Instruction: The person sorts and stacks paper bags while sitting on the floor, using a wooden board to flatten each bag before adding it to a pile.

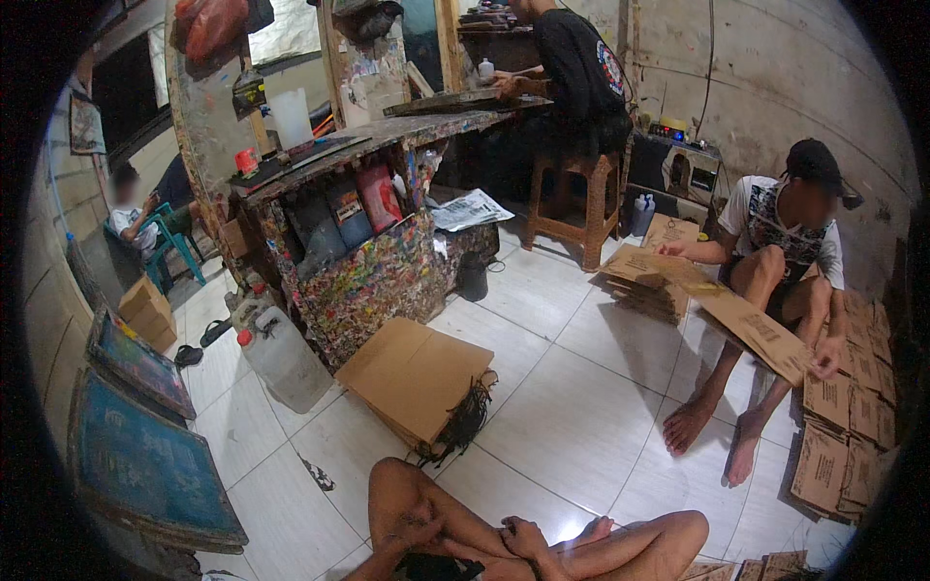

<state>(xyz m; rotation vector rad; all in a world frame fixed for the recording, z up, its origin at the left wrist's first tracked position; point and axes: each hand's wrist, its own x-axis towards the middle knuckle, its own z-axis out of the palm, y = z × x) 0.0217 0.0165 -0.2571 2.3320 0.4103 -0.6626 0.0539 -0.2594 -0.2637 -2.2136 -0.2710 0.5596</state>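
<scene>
I sit cross-legged on the tiled floor. My left hand (pixel 417 528) rests on my lower leg with its fingers laid along the skin, and nothing shows in it. Close by, my right hand (pixel 523 537) lies on the other leg near the foot, its fingers loosely bent and holding nothing that I can see. In front of my knees is a stack of flat brown paper bags or sheets (pixel 417 373). A bundle of black cords (pixel 465 421) hangs over its near right edge, apart from both hands.
At right, a seated person (pixel 790 228) holds a long brown printed sheet (pixel 746 320); printed stacks (pixel 833 445) lie alongside. Another person (pixel 581 77) works at a paint-crusted bench (pixel 368 271). Plastic jugs (pixel 281 358) and framed screens (pixel 155 465) stand left; someone sits in a green chair (pixel 172 237).
</scene>
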